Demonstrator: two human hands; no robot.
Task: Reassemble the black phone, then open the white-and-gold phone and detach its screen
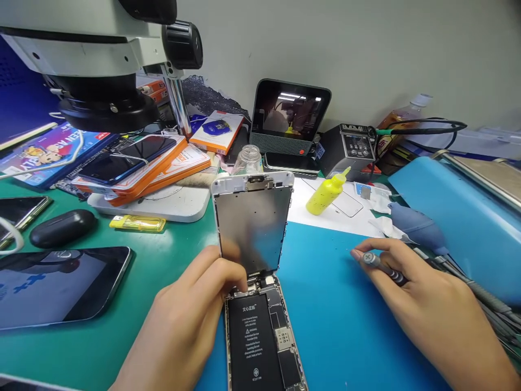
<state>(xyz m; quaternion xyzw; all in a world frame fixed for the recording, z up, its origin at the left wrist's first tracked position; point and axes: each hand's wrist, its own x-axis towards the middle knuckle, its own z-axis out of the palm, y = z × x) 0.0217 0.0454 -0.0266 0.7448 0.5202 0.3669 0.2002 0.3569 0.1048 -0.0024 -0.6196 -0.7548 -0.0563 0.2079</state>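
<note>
An opened smartphone lies on the blue mat [337, 326], with its black battery [250, 336] and circuit board exposed. Its screen [252, 228] stands nearly upright at the phone's far end, metal backing towards me. My left hand [191, 309] is closed around the lower left edge of that screen, one fingertip by the connectors where screen and body meet. Over the mat on the right, my right hand [419, 288] grips a grey screwdriver [380, 265], its round end with a cross mark facing me. The screwdriver's shaft is hidden by the hand.
A microscope [101, 70] overhangs the upper left, above stacked boxes and a phone. A yellow bottle [325, 194] stands on white paper beyond the mat. A blue air blower [417, 225] and tweezers-like tools lie right. A lighter [137, 223] and dark phone [65, 285] lie left.
</note>
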